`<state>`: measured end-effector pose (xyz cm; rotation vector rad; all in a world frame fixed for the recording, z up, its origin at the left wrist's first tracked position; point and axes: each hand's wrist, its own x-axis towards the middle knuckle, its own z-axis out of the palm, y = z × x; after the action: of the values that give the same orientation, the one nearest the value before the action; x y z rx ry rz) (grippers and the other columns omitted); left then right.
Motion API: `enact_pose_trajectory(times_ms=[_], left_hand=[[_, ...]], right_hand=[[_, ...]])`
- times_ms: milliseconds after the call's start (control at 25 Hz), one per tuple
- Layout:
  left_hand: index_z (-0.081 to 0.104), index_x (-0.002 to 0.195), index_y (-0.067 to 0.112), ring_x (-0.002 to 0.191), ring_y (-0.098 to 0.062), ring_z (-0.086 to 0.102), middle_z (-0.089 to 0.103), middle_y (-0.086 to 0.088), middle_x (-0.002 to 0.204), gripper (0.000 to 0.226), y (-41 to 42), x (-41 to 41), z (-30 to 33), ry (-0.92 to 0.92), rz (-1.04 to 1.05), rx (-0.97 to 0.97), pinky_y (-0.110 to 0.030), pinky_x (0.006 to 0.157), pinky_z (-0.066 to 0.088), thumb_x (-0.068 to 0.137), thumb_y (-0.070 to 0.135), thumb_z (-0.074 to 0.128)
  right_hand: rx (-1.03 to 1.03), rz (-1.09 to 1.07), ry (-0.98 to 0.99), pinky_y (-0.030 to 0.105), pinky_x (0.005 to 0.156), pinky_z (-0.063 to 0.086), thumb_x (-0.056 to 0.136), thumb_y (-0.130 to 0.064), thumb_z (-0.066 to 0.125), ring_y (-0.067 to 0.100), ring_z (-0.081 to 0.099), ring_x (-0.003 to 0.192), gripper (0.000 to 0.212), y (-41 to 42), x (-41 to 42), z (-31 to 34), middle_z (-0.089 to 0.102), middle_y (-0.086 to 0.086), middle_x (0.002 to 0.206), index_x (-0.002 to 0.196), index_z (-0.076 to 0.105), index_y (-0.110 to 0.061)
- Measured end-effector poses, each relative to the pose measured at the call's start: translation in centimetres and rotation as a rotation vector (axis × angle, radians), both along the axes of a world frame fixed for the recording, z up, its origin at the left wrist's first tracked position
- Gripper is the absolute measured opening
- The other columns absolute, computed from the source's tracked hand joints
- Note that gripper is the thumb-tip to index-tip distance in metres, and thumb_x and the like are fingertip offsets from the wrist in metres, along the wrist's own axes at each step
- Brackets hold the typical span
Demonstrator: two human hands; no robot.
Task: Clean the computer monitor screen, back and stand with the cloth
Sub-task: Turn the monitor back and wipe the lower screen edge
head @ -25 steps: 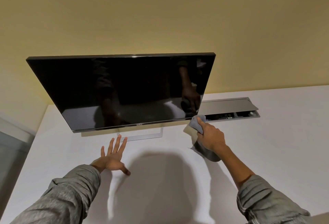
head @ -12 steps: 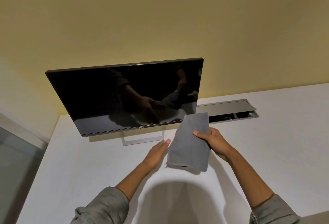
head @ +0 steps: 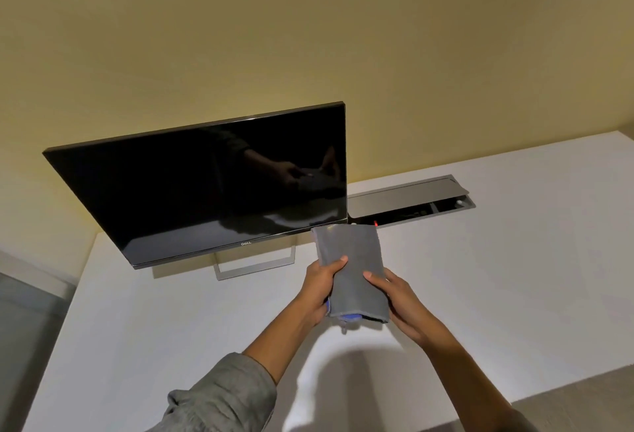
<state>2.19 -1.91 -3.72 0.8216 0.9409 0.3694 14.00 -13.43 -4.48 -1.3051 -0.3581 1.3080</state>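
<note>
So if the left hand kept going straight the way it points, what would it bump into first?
Probably the monitor's lower right corner; the left hand, gripping the cloth, points up there. Depth is unclear.

Grey cloth (head: pixel 350 260) with blue edge, black monitor (head: pixel 206 184), white desk (head: pixel 497 277).

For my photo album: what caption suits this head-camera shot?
Both hands, left and right, hold a grey cloth before a dark monitor.

monitor (head: pixel 206 188) back: hidden | stand (head: pixel 255 265) upright: behind screen | cloth (head: pixel 351 270) left edge: under left hand (head: pixel 320 289)
</note>
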Motion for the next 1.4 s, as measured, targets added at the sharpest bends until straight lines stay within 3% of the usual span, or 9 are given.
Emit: enact_pose_trajectory(times_ms=[120,280,480,560,680,920,1160,1280,1400], left_hand=[[0.060,0.117,0.010,0.092,-0.022,0.066,0.069,-0.008,0.105,0.029,-0.7,1.1,-0.8,0.142,-0.021,0.134,-0.027,0.067,0.055,0.089,0.016,0.066],[0.062,0.113,0.017,0.091,-0.020,0.065,0.069,-0.004,0.107,0.025,-1.4,3.6,-2.5,0.335,-0.155,0.325,-0.023,0.067,0.052,0.088,0.013,0.065],[0.063,0.117,0.019,0.100,-0.022,0.064,0.069,-0.007,0.112,0.045,-2.5,7.4,-2.9,0.057,-0.128,-0.098,-0.032,0.079,0.057,0.101,0.047,0.032],[0.060,0.122,0.016,0.105,-0.026,0.063,0.067,-0.011,0.116,0.054,-2.6,7.8,-3.4,0.006,-0.065,-0.229,-0.035,0.080,0.057,0.098,0.054,0.030],[0.055,0.127,0.006,0.092,-0.025,0.066,0.066,-0.016,0.117,0.041,-2.7,7.4,-4.0,0.121,-0.083,-0.242,-0.031,0.062,0.060,0.100,0.035,0.046],[0.059,0.118,0.008,0.095,-0.022,0.064,0.066,-0.012,0.115,0.028,-1.4,8.3,-4.8,0.181,-0.094,-0.127,-0.026,0.066,0.057,0.098,0.026,0.052],[0.053,0.133,0.013,0.127,-0.023,0.048,0.052,-0.004,0.138,0.045,1.0,5.2,-7.8,0.588,-0.386,0.545,-0.031,0.105,0.036,0.093,0.034,0.058],[0.047,0.137,0.015,0.135,-0.024,0.038,0.044,-0.004,0.144,0.054,1.7,0.8,-9.2,0.701,-0.533,0.927,-0.032,0.109,0.031,0.091,0.042,0.052],[0.039,0.143,0.018,0.143,-0.023,0.025,0.033,-0.004,0.153,0.072,2.2,-3.7,-10.5,0.921,-0.633,1.236,-0.040,0.113,0.028,0.084,0.058,0.029]], right_hand=[[-0.122,-0.083,-0.264,0.045,0.091,0.055,0.088,-0.023,0.067,0.024,0.067,0.101,0.030,-1.1,1.5,-1.6,0.070,0.003,0.114,0.118,0.062,-0.024],[-0.194,-0.108,-1.034,0.035,0.081,0.055,0.091,-0.018,0.061,0.019,0.061,0.089,0.041,-1.8,4.3,-2.7,0.058,0.000,0.103,0.131,0.054,-0.027],[-0.021,0.034,-1.935,0.031,0.049,0.043,0.086,-0.015,0.062,0.026,0.054,0.070,0.025,-2.2,3.0,-7.2,0.064,0.016,0.099,0.110,0.068,-0.009],[-0.012,0.138,-1.943,0.029,0.054,0.037,0.088,-0.018,0.055,0.028,0.051,0.072,0.019,-2.5,2.7,-8.6,0.068,0.016,0.096,0.096,0.069,-0.007],[-0.106,0.189,-1.729,0.034,0.067,0.049,0.086,-0.025,0.061,0.032,0.057,0.095,0.036,-2.7,3.9,-8.6,0.064,0.016,0.114,0.117,0.063,-0.006],[-0.257,-0.020,-0.597,0.042,0.078,0.056,0.090,-0.028,0.066,0.031,0.064,0.096,0.045,-2.4,6.2,-6.3,0.064,0.004,0.106,0.131,0.051,-0.018],[-0.535,0.086,-0.994,0.043,0.077,0.054,0.088,-0.034,0.060,0.031,0.062,0.086,0.027,-4.1,8.8,-8.5,0.068,0.007,0.096,0.108,0.059,-0.016],[-0.585,0.221,-1.493,0.039,0.067,0.054,0.080,-0.047,0.068,0.031,0.063,0.096,0.056,-4.6,9.2,-9.4,0.064,0.010,0.107,0.117,0.058,-0.007],[-0.348,0.391,-1.703,0.052,0.087,0.052,0.078,-0.058,0.065,0.034,0.052,0.125,0.080,-3.3,8.9,-9.9,0.052,0.014,0.140,0.140,0.047,-0.010]])
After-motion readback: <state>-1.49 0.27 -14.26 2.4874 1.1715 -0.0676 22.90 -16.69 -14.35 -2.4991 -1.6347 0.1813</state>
